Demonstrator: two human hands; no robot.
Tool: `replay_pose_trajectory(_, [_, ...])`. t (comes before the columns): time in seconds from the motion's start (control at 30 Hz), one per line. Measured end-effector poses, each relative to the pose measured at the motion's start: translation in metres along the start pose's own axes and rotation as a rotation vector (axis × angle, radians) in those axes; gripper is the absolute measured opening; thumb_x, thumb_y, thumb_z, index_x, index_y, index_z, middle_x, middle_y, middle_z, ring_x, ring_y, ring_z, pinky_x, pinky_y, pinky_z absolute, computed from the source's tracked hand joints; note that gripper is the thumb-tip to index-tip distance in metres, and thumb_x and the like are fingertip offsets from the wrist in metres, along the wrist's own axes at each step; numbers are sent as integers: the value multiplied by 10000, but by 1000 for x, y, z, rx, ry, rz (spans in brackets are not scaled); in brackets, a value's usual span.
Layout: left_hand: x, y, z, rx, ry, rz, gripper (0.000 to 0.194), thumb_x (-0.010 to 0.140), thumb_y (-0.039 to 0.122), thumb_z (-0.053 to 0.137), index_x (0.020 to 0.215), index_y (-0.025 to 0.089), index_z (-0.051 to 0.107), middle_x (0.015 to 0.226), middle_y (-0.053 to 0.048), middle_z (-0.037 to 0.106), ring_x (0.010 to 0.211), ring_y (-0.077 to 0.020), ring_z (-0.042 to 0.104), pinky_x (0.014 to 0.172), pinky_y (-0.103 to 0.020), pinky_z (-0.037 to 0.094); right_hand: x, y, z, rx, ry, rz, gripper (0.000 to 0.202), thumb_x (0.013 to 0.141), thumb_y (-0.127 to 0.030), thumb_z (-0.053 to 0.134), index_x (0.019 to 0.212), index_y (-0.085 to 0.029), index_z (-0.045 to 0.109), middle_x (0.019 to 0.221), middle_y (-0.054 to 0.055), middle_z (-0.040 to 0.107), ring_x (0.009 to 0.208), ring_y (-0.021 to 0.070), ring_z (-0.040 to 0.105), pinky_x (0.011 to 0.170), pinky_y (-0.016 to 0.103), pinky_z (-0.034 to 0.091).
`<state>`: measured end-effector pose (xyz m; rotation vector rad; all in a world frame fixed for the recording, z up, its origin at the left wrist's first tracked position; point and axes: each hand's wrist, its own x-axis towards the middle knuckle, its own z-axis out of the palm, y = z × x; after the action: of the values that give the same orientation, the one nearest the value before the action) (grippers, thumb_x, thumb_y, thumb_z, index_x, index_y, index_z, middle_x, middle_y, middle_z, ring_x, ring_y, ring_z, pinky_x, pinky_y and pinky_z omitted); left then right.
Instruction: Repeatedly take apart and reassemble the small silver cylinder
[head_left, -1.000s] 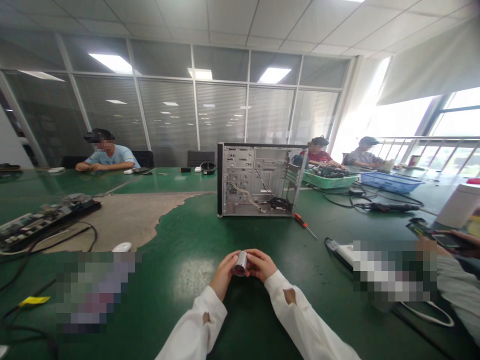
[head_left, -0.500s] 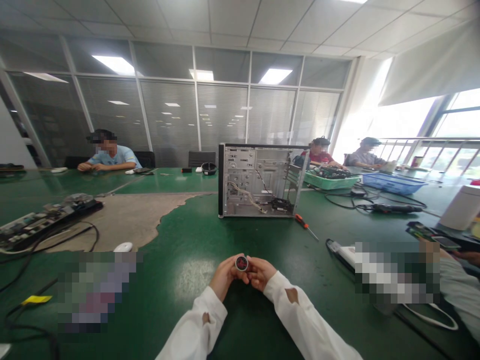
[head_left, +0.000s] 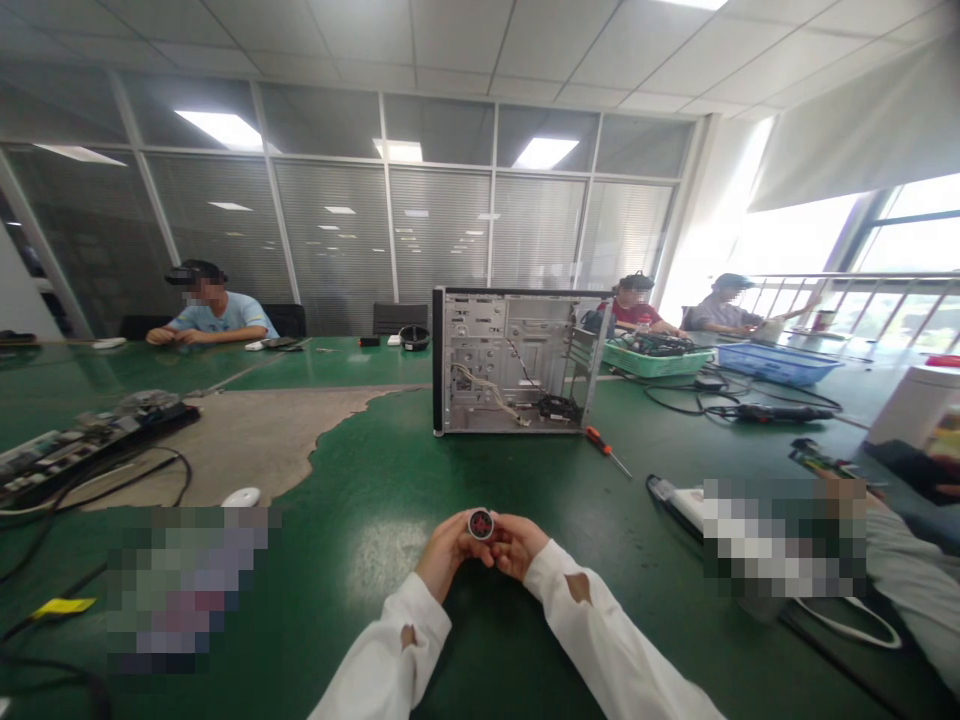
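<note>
Between my two hands is a small round object (head_left: pixel 481 524) with a silver rim and a dark face marked with red. Its exact kind does not show. The fingers of my left hand (head_left: pixel 448 552) are closed on its left side. My right hand (head_left: pixel 520 546) grips it from the right, with the lower fingers curled beneath. Both hands are just over the near part of the green table (head_left: pixel 390 620). Beyond them stands an opened computer case (head_left: pixel 514 365), its inside with cables and a black fan facing me. A screwdriver (head_left: pixel 606 449) with an orange handle lies by its right corner.
At left lie a circuit board strip (head_left: pixel 105 435) and black cables. A green basket (head_left: pixel 660 365) of parts and a blue basket (head_left: pixel 780 368) sit at far right. A co-worker's sleeve (head_left: pixel 911 590) reaches in at right. Three other people sit across the table.
The view has turned slightly, so things sit a little further left. Both hands keep the same hold on the round object. At right, the neighbouring person's arm has shifted.
</note>
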<state>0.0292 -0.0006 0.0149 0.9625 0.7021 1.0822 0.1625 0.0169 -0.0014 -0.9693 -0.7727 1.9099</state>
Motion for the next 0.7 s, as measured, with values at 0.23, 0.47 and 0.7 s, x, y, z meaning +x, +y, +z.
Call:
replay_pose_trajectory(0.23, [4,-5,-4,-4,90,35,472,619,387,597,1013,133,543,826,-74,614,653,-144,560,584,-248,416,-1,-3,1,-15,-33,-196,300,537,-272,674,793,-192,540,573,-42,534,469,69,494,496,240,433])
replay_pose_trajectory(0.47, [3,-11,-3,435,108,201,413,613,323,607,979,139,558,959,-96,578,839,-197,540,718,-305,425,3,-6,-2,-117,39,-414,325,505,-322,689,785,-194,584,692,-19,567,533,77,492,440,188,365])
replay_pose_trajectory(0.7, [-1,-8,-5,885,229,431,312,577,211,615,885,182,583,933,-74,537,924,-213,482,739,-333,412,6,-5,-5,-371,111,-641,259,543,-327,666,723,-147,620,747,49,619,619,129,537,479,218,390])
